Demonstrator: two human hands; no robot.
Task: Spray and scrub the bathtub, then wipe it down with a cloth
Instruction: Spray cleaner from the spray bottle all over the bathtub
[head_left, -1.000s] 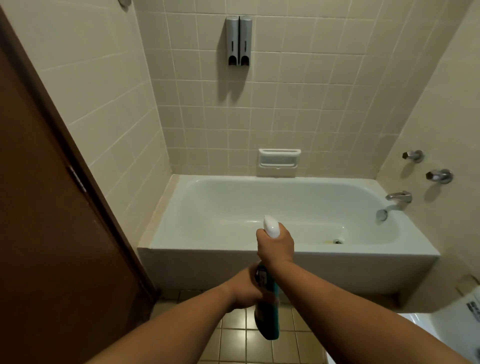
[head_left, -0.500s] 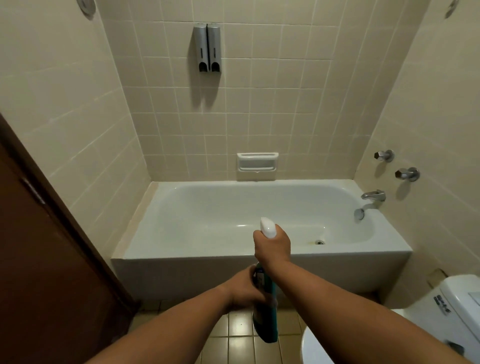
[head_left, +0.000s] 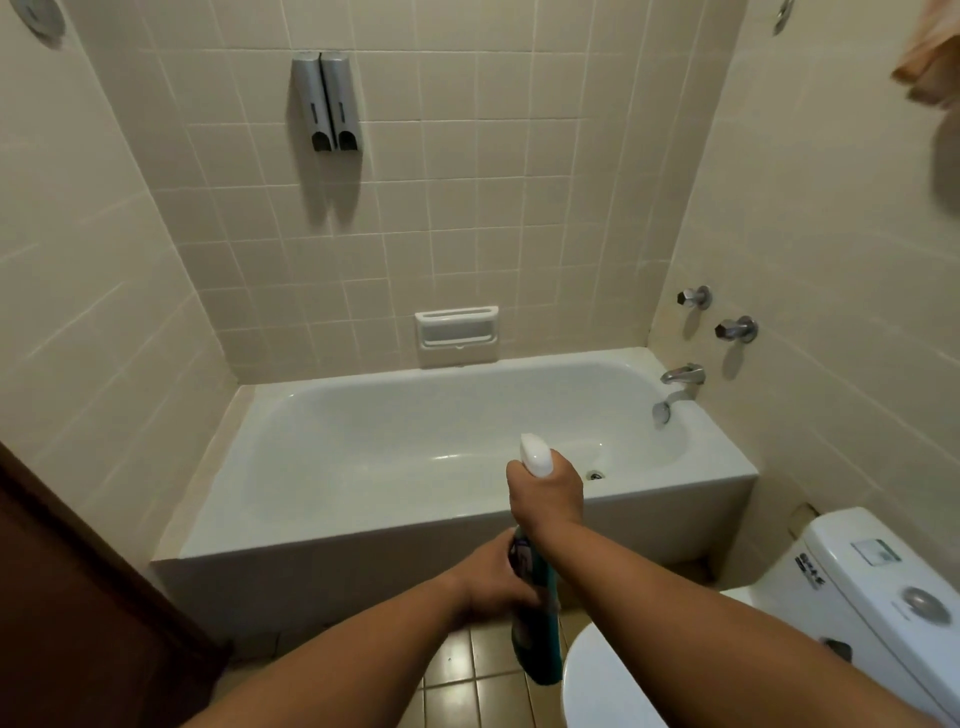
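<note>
- R hand curled tight round the top of the spray bottle; white nozzle pokes out above my knuckles.
- L hand wrapped round the teal bottle body, just below R.
- Beyond both hands: bathtub, drain just past R hand.
- Toilet to R of my R forearm.

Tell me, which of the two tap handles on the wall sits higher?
The tap handle nearer the back wall; the other handle sits lower, closer to the toilet.
</note>
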